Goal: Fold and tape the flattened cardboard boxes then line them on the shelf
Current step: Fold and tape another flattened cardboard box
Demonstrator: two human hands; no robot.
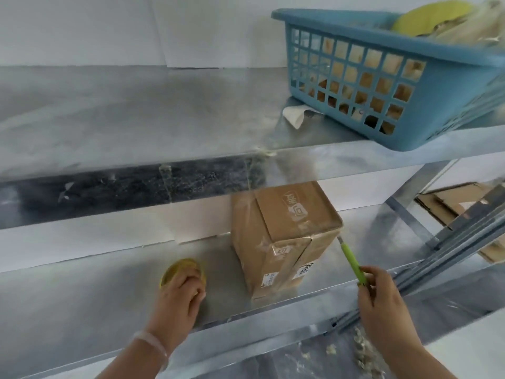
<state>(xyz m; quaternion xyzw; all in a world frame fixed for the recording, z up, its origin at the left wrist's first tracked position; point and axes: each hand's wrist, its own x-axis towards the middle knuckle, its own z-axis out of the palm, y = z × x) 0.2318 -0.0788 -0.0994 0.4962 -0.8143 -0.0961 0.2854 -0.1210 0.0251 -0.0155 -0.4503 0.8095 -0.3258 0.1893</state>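
On the lower shelf (pixel 82 296) stands the box (pixel 284 239), upright, flaps closed, clear tape over its seams. Left of the box, left hand (pixel 180 294) curls over a yellow tape roll (pixel 175 268) and grips it. Right of the box, right hand (pixel 382 294) pinches a green cutter (pixel 352 262) between thumb and fingers; cutter tip just beside the box's upper right corner, contact unclear. Above the box and to its right, blue basket (pixel 382 77) sits on the upper shelf (pixel 136 110). Far right of the box, flat cardboard (pixel 459 203) lies behind the shelf frame.
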